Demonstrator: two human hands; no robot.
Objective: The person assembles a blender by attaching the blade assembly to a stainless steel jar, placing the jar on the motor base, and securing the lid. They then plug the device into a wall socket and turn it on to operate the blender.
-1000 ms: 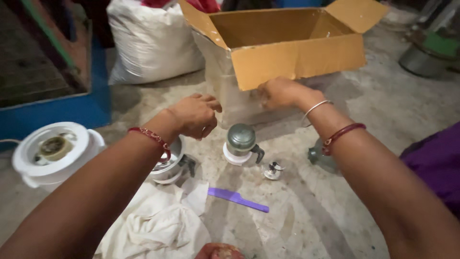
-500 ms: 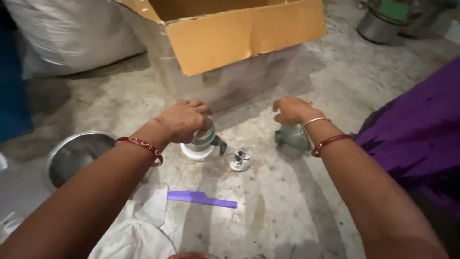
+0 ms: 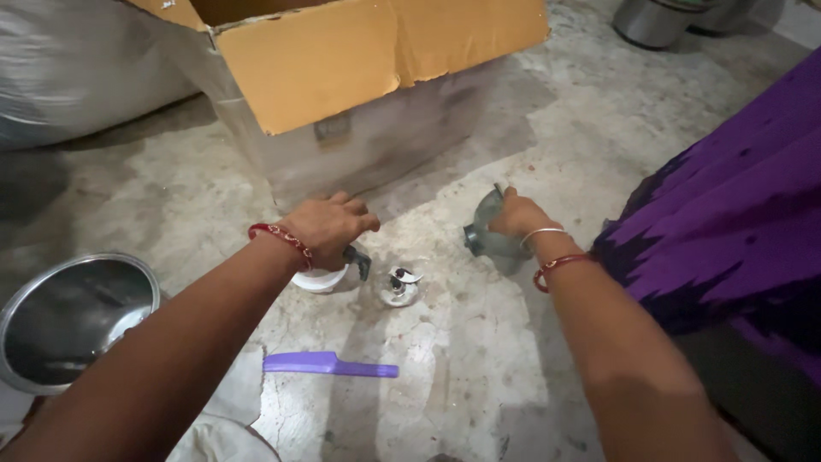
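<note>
The left hand [image 3: 329, 227] is closed from above over a small jar [image 3: 323, 275] with a white base and a dark side handle, standing on the stone floor [image 3: 479, 368]; the right hand [image 3: 517, 214] grips the rim of a clear, tilted jar [image 3: 489, 239] just beside the purple cloth [image 3: 727, 231]; to handle these well, the left jar looks best kept pressed flat on its base with the handle free, and the right jar held by the rim with a firm wrap, since its smooth wall would likely slip. Between the hands, apart from both, sits a small metal blade piece [image 3: 400, 287]; nearer the camera lies a purple brush [image 3: 329, 365]. Containers: the steel bowl [image 3: 51, 291] at left shows only reflections inside; the cardboard box [image 3: 342, 51] stands open behind, its contents hidden by the flap; what either jar holds cannot be told; a steel pot [image 3: 654, 21] stands far back.
</note>
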